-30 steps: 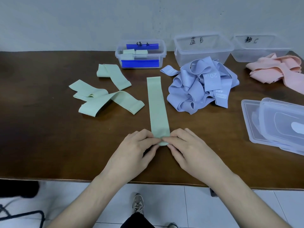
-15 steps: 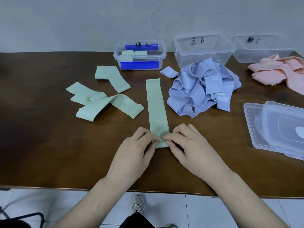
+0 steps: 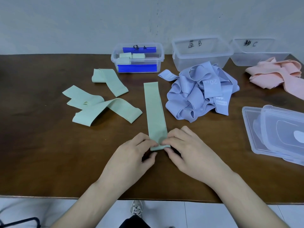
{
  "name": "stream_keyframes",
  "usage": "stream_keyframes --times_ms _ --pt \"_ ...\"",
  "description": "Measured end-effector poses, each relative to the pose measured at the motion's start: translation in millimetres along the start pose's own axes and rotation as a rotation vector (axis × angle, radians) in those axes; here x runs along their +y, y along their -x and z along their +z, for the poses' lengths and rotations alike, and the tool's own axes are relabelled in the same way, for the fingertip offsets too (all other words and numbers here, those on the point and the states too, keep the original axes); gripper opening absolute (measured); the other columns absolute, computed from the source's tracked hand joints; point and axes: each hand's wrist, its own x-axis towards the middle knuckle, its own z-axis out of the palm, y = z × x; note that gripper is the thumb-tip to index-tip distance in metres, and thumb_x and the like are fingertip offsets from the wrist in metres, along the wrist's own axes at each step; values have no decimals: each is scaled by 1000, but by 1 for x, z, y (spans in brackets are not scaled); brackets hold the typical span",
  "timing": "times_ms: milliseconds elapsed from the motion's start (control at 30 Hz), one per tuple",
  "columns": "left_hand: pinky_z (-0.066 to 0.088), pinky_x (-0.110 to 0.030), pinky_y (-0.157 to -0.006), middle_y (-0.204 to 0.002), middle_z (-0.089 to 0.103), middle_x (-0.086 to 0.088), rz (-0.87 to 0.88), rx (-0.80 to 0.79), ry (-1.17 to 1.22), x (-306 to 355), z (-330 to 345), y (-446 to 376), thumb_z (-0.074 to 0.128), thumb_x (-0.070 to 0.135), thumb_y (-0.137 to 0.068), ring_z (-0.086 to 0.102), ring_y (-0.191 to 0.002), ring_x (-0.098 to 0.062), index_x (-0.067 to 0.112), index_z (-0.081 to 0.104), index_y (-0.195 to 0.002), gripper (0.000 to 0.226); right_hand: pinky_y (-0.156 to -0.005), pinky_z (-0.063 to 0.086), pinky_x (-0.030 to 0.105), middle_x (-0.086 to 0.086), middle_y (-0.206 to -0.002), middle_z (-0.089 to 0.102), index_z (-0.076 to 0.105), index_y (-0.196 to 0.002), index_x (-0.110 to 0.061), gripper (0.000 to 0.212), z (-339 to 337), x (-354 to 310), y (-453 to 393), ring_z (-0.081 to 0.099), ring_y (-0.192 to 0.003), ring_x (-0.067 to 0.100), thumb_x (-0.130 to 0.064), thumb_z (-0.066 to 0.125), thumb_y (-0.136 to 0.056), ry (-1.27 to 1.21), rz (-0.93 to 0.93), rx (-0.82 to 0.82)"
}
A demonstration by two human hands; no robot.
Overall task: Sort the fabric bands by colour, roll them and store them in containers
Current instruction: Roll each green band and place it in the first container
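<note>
Green band [image 3: 154, 111], flat on table [image 3: 41, 145] before me: light, soft, stretchy, likely springs open; my left hand [image 3: 131, 155] and right hand [image 3: 189, 150] pinch its near folded end.

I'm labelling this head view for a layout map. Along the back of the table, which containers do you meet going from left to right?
Container A with the blue clips → empty container B → container C, partly behind the pink bands.
</note>
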Motion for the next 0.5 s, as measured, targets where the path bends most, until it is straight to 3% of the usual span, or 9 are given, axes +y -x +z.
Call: stream_keyframes --times_ms 233,367,500 --pt "44 -7 -66 -102 59 16 -20 -45 44 -1 -3 -1 67 22 -91 46 -67 2 22 73 -107 17 -79 48 32 -8 -102 56 68 -110 -19 18 -2 -7 1 42 -86 10 -22 54 -99 17 20 -29" --pt "51 -18 -64 -102 58 19 -22 -69 50 4 -7 11 60 29 -93 53 -68 -3 25 73 -107 19 -78 48 32 -12 -99 55 69 -107 -23 21 -5 -16 10 42 -86 9 -25 49 -99 -8 31 -65" --pt "50 -19 -61 -101 55 19 -48 -63 52 7 -6 13 57 31 -92 54 -67 -5 24 73 -107 23 -76 48 32 -12 -98 54 70 -106 -23 21 -3 -19 12 41 -86 10 -26 51 -98 -4 49 -12"
